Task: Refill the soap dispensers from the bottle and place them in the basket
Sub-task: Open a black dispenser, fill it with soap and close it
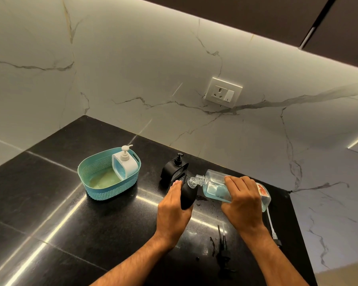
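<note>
Right now the right hand [243, 200] has its fingers [237, 183] curled over the clear bottle [217, 187], tipped nearly flat, long axis pointing leftward from them so its open neck meets the black dispenser [187, 195]. The left hand [173, 209] wraps that dispenser, fingers [176, 185] closed round its side, just left of the neck. Blue soap pools low in the bottle, so I judge more tilt is needed. Well left of both hands, the basket [103, 189] on the tabletop [60, 203] holds a white dispenser [125, 164].
</note>
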`<state>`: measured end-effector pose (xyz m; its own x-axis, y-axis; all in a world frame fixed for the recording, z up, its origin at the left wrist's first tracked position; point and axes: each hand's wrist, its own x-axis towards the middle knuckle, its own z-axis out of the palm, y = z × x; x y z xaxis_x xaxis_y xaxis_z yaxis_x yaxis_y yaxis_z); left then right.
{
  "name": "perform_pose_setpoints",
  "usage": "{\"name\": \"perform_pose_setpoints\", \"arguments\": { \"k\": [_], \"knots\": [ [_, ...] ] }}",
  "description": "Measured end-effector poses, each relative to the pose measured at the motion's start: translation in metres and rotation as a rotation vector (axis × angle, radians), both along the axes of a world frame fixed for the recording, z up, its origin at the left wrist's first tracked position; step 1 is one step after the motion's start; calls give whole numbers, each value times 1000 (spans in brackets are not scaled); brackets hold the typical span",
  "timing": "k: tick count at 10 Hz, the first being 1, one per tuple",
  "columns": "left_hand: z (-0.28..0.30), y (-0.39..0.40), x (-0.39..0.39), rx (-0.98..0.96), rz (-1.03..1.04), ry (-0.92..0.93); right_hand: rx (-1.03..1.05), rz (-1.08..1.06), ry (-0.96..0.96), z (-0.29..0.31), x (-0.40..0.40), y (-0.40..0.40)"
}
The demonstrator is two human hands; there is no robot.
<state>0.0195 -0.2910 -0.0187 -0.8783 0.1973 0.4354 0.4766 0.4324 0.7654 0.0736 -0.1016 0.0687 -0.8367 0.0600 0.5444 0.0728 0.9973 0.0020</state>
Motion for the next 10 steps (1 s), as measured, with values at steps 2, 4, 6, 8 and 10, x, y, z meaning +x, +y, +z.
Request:
{"name": "perform_pose_setpoints", "arguments": {
  "k": [2, 4, 6, 8, 10],
  "knots": [
    [0, -1, 1, -2, 2, -2, -4, 4, 1, 1, 2, -2],
    [-1, -2, 2, -6, 0, -9, 4, 1, 1, 0, 2, -2],
    [-2, -3, 2, -2, -7, -7, 2, -2, 0, -1, 2, -3],
    [-1, -4, 3, 14, -7, 2, -7, -1, 9, -3, 3, -4],
    [2, -5, 3, 33, -14, 3, -37, -14, 17, -6, 5, -4]
  ]
}}
